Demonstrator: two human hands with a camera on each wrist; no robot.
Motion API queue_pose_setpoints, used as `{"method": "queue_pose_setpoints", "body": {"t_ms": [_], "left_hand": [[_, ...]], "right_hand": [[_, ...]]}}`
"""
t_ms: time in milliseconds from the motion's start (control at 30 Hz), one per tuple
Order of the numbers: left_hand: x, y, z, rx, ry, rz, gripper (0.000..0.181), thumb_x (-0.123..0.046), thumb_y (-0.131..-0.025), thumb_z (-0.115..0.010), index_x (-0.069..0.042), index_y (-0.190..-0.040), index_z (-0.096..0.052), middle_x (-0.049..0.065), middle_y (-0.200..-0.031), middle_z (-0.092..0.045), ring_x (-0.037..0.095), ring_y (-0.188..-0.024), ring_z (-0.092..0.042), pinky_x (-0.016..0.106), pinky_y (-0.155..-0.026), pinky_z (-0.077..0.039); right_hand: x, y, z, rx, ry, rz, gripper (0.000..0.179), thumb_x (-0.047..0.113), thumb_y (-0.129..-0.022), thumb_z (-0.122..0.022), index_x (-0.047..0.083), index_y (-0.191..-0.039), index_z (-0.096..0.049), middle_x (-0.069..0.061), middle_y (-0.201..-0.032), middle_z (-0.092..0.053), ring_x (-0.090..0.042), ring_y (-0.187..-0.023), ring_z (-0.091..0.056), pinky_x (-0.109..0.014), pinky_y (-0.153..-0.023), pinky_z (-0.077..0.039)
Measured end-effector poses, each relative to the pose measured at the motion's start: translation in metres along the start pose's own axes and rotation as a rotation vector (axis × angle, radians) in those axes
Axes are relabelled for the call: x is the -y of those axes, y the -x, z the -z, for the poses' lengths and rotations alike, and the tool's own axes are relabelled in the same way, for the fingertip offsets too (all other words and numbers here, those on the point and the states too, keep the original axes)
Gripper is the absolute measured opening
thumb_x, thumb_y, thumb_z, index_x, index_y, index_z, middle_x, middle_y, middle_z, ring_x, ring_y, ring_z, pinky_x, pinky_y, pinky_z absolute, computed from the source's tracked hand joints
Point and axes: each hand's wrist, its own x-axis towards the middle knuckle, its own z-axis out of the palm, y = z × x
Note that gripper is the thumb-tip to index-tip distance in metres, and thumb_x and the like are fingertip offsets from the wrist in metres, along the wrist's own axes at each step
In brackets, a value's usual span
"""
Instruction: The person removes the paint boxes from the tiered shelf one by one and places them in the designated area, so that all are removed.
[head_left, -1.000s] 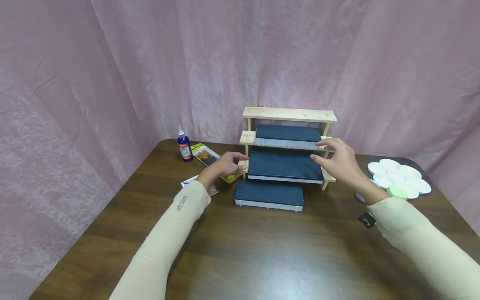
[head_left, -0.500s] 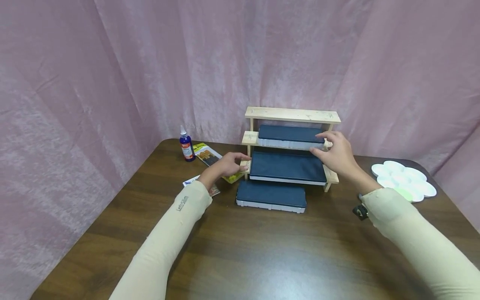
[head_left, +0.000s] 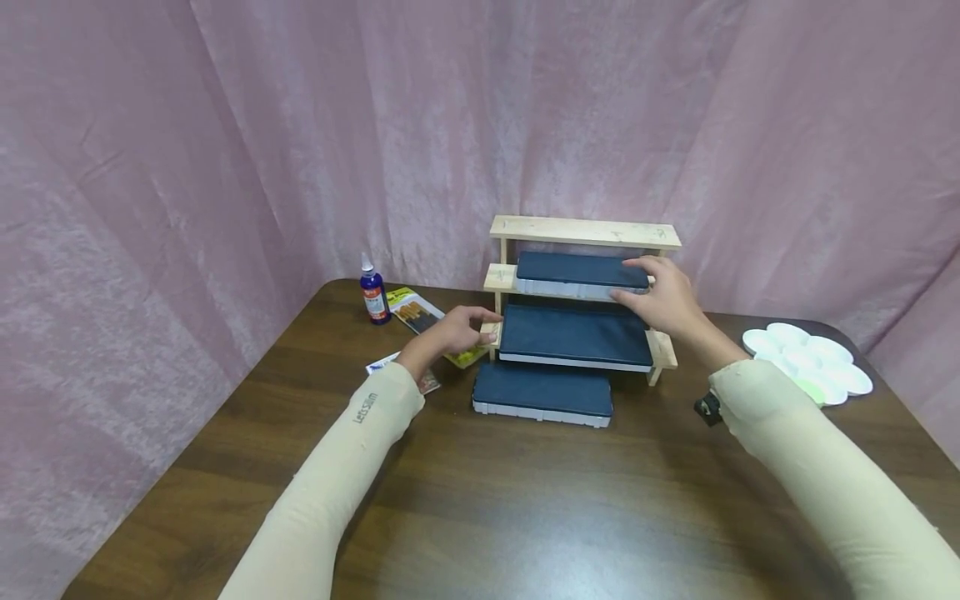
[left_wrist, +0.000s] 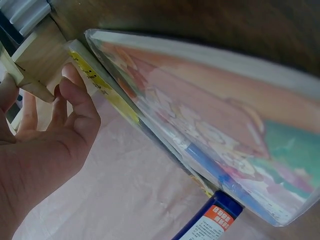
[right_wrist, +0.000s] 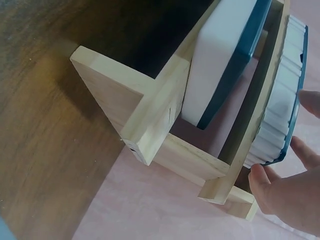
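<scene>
Pale wooden 3-step stand (head_left: 585, 229): gripped low at 8 o'clock by the left hand (head_left: 453, 329).
Navy-lidded white plastic box (head_left: 572, 270): laid 9-to-3 o'clock along the middle step.
Right hand (head_left: 667, 297): nearer, box's 3 o'clock end now pinched in its fingers.

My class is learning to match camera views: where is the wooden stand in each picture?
Head: wooden stand, just right of centre.
Left wrist: wooden stand, partly visible, upper left.
Right wrist: wooden stand, from centre to top edge.
Shared landmark: pink curtain, in all three.
</scene>
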Motion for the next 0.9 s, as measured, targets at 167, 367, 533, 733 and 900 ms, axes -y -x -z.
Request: {"method": "queue_pose_setpoints", "body": {"t_ms": [167, 367, 533, 733, 900], "left_hand": [[0.001, -0.001, -0.001, 0.0, -0.002, -0.003, 0.039, -0.025, -0.096, -0.067, -0.023, -0.134, -0.063, 0.01, -0.147, -0.049, 0.029, -0.121, -0.046, 0.051, -0.104, -0.04], [0.001, -0.002, -0.002, -0.001, -0.011, -0.013, 0.038, -0.026, -0.096, -0.067, -0.024, -0.134, -0.063, 0.01, -0.147, -0.048, 0.031, -0.128, -0.045, 0.054, -0.106, -0.038], [0.001, -0.003, -0.003, 0.003, -0.016, -0.015, 0.038, -0.026, -0.096, -0.067, -0.024, -0.134, -0.063, 0.011, -0.148, -0.048, 0.03, -0.123, -0.047, 0.05, -0.102, -0.041], [0.0, -0.002, -0.004, -0.002, -0.015, -0.029, 0.039, -0.025, -0.095, -0.068, -0.024, -0.134, -0.064, 0.011, -0.147, -0.048, 0.03, -0.117, -0.047, 0.045, -0.096, -0.042], [-0.001, -0.002, -0.004, -0.001, -0.017, -0.026, 0.039, -0.025, -0.096, -0.067, -0.024, -0.134, -0.063, 0.011, -0.148, -0.048, 0.029, -0.118, -0.047, 0.045, -0.098, -0.042]], "right_hand": [[-0.003, -0.005, 0.0, 0.027, -0.011, -0.004, 0.058, 0.031, -0.092, -0.072, 0.001, -0.138, -0.054, -0.024, -0.144, -0.045, -0.044, -0.12, -0.048, -0.06, -0.094, -0.043], [-0.008, -0.009, -0.001, 0.045, -0.015, -0.039, 0.059, 0.032, -0.092, -0.071, 0.002, -0.139, -0.053, -0.023, -0.146, -0.042, -0.048, -0.127, -0.044, -0.062, -0.098, -0.041], [-0.011, -0.011, 0.001, 0.068, -0.017, -0.057, 0.063, 0.036, -0.091, -0.072, 0.002, -0.14, -0.052, -0.023, -0.15, -0.039, -0.049, -0.132, -0.039, -0.064, -0.1, -0.039], [-0.016, -0.01, -0.001, 0.076, -0.004, -0.06, 0.063, 0.036, -0.09, -0.072, 0.002, -0.139, -0.053, -0.024, -0.15, -0.039, -0.045, -0.132, -0.039, -0.063, -0.103, -0.036], [-0.016, -0.008, -0.004, 0.049, 0.008, -0.037, 0.061, 0.029, -0.089, -0.075, -0.001, -0.138, -0.054, -0.026, -0.147, -0.041, -0.045, -0.134, -0.037, -0.062, -0.106, -0.032]]}}
